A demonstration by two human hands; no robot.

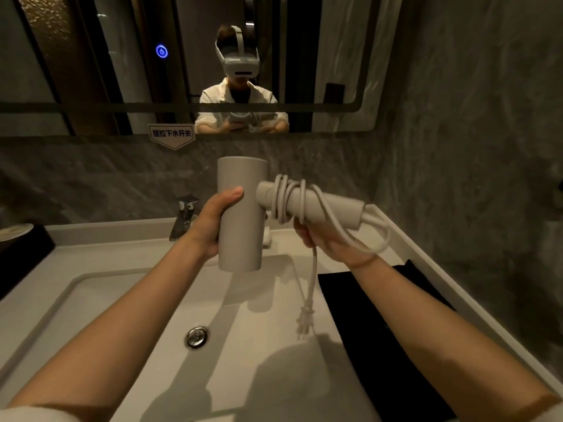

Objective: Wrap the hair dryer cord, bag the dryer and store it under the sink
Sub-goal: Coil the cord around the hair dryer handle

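- Currently, head view: hair dryer (pixel 240 214) held above sink (pixel 100 300), cord (pixel 288 197) coiled loosely around handle.
- Risk: coils slipping off if tension drops; dangling plug (pixel 304 319) swinging into basin.
- Left hand (pixel 213 223): fingers closed around barrel, forearm raised.
- Right hand (pixel 320 239): under handle, fingers pinching cord, wrist inside a slack loop.
- Black cloth (pixel 380 315) lying on surface, right; whether the bag, cannot tell.

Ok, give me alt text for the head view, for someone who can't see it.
Over a white sink, the left hand grips the barrel of a grey hair dryer while the right hand holds its cord, partly coiled around the handle. The plug dangles over the basin, and a black cloth lies on the counter at right.
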